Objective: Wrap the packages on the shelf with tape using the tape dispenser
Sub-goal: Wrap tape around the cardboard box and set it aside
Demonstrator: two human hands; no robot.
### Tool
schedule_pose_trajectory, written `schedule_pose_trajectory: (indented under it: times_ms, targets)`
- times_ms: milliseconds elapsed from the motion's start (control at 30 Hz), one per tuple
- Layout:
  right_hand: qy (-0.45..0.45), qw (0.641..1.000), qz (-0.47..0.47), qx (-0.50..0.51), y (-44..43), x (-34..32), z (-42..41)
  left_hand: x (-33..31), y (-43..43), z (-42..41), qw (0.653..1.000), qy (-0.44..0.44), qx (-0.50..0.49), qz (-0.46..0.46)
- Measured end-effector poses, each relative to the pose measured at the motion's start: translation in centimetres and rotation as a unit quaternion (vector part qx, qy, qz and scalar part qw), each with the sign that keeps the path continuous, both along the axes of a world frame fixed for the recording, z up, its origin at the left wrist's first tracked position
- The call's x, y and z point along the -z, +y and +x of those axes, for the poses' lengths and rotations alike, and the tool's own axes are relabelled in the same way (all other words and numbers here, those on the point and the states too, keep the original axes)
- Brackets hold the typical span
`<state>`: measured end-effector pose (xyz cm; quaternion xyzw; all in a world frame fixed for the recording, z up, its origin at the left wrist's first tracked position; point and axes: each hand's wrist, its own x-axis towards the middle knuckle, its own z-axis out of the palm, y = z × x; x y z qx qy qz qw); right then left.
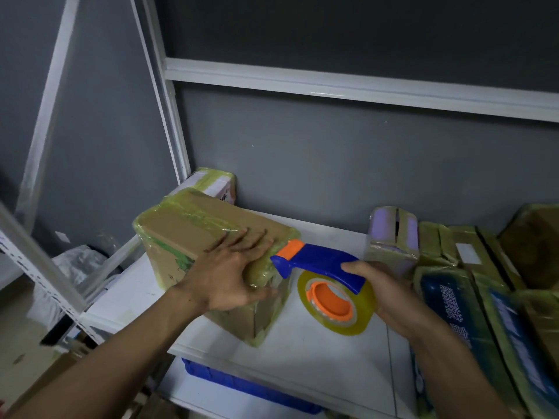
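On the white shelf (317, 352), the brown cardboard package (187, 234) sits left of middle, turned at an angle so that one corner points toward the person. Its edges and corners are bound in yellowish clear tape, wrinkled and glossy in places, and bare cardboard shows on the top face and the near side. A greenish smear marks the near side toward its left.

The left hand (230, 273) lies flat on the package's top at its right end, fingers straight and spread, and the thumb reaches down over the near side. At the package's upper right edge the tape dispenser (320, 258) meets it: the orange head touches the taped edge, and the blue body arcs away to the right. The right hand (390, 294) holds the blue handle, fingers curled round it. Under the handle hangs the tape roll (363, 316), thick and yellowish, on an orange hub, just right of the package and above the shelf.

Behind the package's far left corner stands a smaller taped package (217, 182) with pale purple showing. Well to the package's right are a purple taped box (393, 234) and a row of wrapped packages (453, 246), the nearer ones printed in blue. Below the package, under the shelf, a blue crate (242, 385) shows.
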<state>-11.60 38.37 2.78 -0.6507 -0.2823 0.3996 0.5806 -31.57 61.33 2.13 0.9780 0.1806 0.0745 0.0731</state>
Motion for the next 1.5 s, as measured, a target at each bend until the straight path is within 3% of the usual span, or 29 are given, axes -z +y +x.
schedule_pose_trajectory:
  times_ms: [200, 400, 633, 867, 1500]
  targets:
    - [0.050, 0.997, 0.002, -0.052, -1.1, 2.9, -0.9, 0.4, -0.2, -1.0, 1.000, -0.014, 0.010, -0.015]
    - [-0.061, 0.993, -0.079, -0.060, 0.2, 3.5, -3.1, 0.5, -0.7, -1.0, 1.000, -0.007, 0.003, 0.017]
    - [-0.068, 0.996, -0.059, -0.024, -0.1, 5.4, -4.6, 0.2, -1.2, -1.1, 1.000, -0.019, 0.000, 0.011]
    - [-0.024, 0.999, -0.034, -0.027, -2.0, 7.3, -5.7, -0.5, -0.7, -0.6, 0.997, -0.002, 0.066, -0.042]
    - [0.039, 0.998, -0.048, 0.032, -6.4, 11.2, -7.9, -0.7, -0.4, -0.6, 0.996, -0.003, 0.072, -0.054]
